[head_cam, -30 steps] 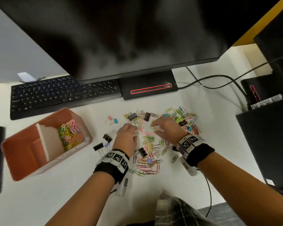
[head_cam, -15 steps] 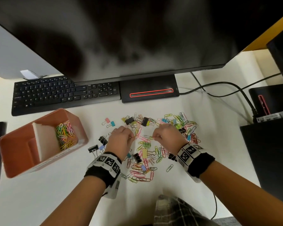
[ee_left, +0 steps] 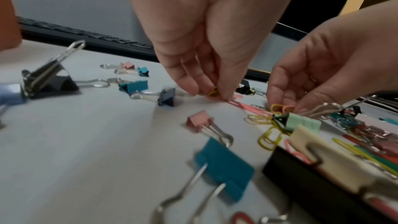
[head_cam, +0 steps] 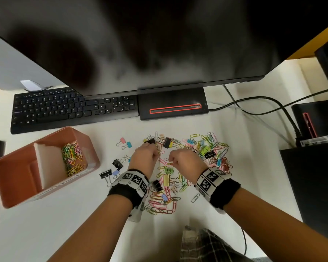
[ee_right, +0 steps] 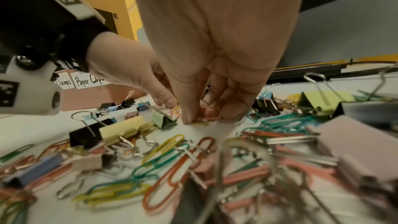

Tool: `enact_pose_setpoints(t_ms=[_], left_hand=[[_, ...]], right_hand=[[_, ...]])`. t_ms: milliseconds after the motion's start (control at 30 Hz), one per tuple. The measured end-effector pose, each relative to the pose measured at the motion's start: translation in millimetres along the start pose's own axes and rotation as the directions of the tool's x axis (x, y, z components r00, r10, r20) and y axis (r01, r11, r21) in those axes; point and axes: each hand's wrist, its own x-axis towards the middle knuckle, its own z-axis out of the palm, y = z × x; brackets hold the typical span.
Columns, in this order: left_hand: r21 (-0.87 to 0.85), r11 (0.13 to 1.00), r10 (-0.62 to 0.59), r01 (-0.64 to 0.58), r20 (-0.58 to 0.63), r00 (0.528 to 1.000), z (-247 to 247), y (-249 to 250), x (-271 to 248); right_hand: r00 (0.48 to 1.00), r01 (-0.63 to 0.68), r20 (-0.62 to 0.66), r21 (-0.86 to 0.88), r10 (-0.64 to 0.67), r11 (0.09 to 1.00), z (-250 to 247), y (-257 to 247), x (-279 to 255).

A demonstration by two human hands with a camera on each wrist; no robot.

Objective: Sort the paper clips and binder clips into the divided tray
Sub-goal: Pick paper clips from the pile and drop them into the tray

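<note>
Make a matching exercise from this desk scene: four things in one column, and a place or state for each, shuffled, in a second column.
Things:
1. left hand
2. keyboard
3. divided tray
4. right hand

Places or states:
A. holds coloured paper clips in one compartment
B. pinches a pink paper clip
C. lies behind the tray, partly under the monitor
D. pinches clips beside a small black binder clip

Pairs: 1-D, 2-C, 3-A, 4-B

Dim, soft light; blurred, warped edges.

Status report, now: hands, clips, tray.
Left hand and right hand each pinching paper clips from the pile. Tray holds paper clips only. Binder clips still unsorted.
</note>
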Motion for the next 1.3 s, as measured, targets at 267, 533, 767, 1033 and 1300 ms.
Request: enact_pose_setpoints(t_ms=[267,533,767,1033,1300], left_hand=[[-0.014,0.998,0.056,-0.056,-0.005,0.998,-5,-17,-11],[-0.082,0.996,0.026,-0.015,0.123,0.992,-16,-27,-15],[-0.078,0.99,0.131,-0.12,0.154,0.979,-6,-21,-22],[-0.022,1.0,0.005,-0.003,0.085,0.996,3,-12,-14],[0.06,0.998,-0.029,0.019,0.17,0.985,-2,-8,-5]], right_hand=[[0.994,-0.008,-0.11,0.15,0.025,0.989,-37,1,4],[0.994,-0.103,-0.021,0.05,0.104,0.993,-49,5,43],[0.984,-0.177,-0.012,0.068,0.178,0.982,-40,4,37],[0.989,-0.149,0.013,-0.018,0.15,0.989,-41,4,31],[0.999,-0.044,0.037,0.208,0.037,0.977,-36,-4,-8]])
